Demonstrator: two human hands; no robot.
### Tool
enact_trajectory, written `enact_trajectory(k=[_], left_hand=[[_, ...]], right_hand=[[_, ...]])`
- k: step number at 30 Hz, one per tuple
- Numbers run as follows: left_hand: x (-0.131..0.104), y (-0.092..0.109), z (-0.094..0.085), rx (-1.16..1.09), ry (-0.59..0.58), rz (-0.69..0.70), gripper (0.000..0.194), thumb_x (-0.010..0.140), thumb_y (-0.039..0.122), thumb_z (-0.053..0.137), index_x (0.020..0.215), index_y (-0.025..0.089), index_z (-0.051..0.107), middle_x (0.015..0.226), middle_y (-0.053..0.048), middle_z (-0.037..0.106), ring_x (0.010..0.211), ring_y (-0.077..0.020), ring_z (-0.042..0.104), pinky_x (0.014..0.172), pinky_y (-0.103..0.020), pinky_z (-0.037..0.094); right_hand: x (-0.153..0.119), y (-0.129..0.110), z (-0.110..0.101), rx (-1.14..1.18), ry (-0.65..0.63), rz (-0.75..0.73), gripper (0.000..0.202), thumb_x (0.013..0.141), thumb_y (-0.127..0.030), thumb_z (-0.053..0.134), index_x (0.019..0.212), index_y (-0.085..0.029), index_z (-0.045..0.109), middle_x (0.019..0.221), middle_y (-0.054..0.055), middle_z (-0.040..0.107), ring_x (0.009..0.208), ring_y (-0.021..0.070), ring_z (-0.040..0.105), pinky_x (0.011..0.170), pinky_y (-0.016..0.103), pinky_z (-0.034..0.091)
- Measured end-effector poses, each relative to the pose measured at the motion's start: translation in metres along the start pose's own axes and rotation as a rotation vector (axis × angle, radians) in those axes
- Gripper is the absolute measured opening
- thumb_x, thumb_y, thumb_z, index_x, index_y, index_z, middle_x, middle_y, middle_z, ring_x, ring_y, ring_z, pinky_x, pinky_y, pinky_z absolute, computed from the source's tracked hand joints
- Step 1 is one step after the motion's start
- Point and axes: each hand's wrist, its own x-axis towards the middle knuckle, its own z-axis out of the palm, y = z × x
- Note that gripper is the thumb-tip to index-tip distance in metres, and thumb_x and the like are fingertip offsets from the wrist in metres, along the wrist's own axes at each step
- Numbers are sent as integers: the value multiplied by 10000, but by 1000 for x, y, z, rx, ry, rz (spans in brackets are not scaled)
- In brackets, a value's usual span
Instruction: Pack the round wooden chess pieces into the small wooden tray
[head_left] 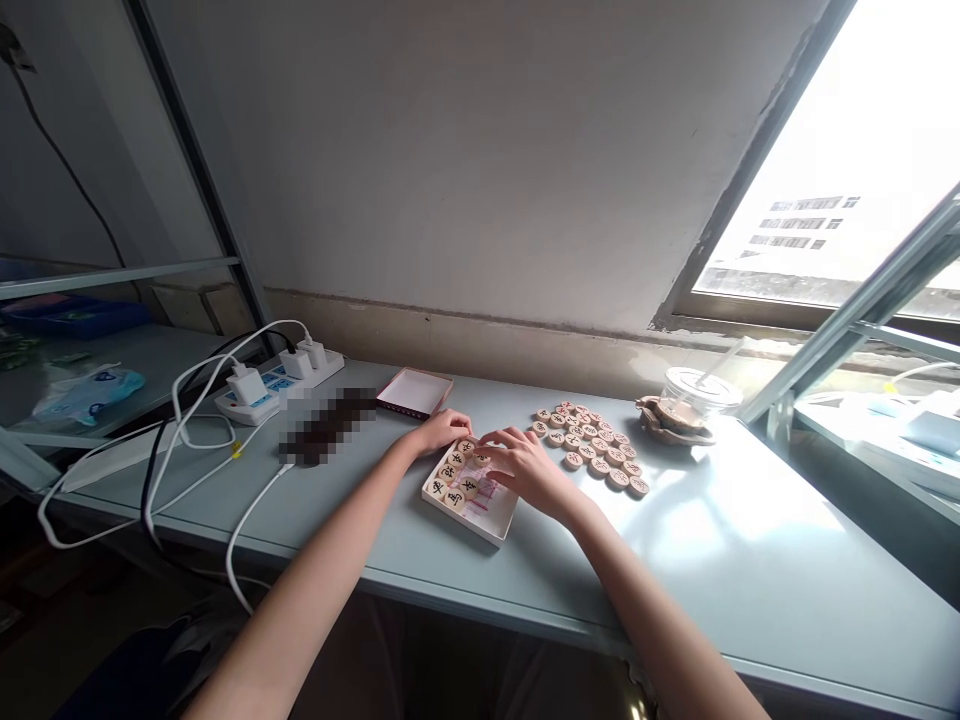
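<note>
A shallow white box (491, 518) lies on the grey desk, with several round wooden pieces (454, 498) marked with dark characters along its left side and far end. My left hand (444, 430) rests at the box's far left corner, fingers bent together; what they grip, if anything, is hidden. Over the far right part of the box is my right hand (517, 462), its fingers apart and curved down, the fingertips close to a piece near the far end. Right of the box, many more round pieces (592, 445) with characters lie in a loose cluster.
An open box lid (415, 391) lies behind on the left. Farther left are a power strip (281, 385) with white plugs, trailing cables and a blurred dark object (326, 428). A lidded plastic cup (694, 395) stands on a brown dish (675, 430) at the back right.
</note>
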Motion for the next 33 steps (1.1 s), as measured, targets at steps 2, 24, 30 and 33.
enact_trajectory(k=[2, 24, 30, 33], left_hand=[[-1, 2, 0, 9, 8, -7, 191, 625, 325, 478, 624, 151, 557, 616, 14, 499, 630, -116, 423, 588, -240, 307], [-3, 2, 1, -38, 18, -33, 152, 621, 298, 485, 627, 161, 551, 622, 9, 506, 620, -117, 453, 557, -234, 320], [-6, 6, 1, -47, 13, -52, 170, 629, 330, 502, 618, 164, 534, 616, 16, 481, 616, -116, 440, 563, -237, 319], [-6, 5, 0, -55, 0, -52, 172, 638, 332, 503, 621, 164, 535, 615, 18, 478, 613, -115, 444, 557, -235, 317]], right_hand=[[0, -1, 1, 26, -18, -22, 310, 890, -216, 551, 1183, -303, 603, 1220, 44, 608, 1100, 221, 496, 857, 368, 376], [-9, 54, 9, -157, 228, 368, 219, 914, -308, 460, 1002, -250, 652, 1073, 43, 669, 1042, 229, 526, 901, 406, 308], [-16, 70, 15, -346, 213, 469, 252, 889, -220, 423, 944, -226, 669, 1214, 62, 598, 1144, 276, 434, 924, 459, 272], [-16, 67, 9, -253, 240, 470, 241, 882, -244, 458, 1029, -242, 650, 1261, 65, 567, 1172, 292, 418, 948, 484, 281]])
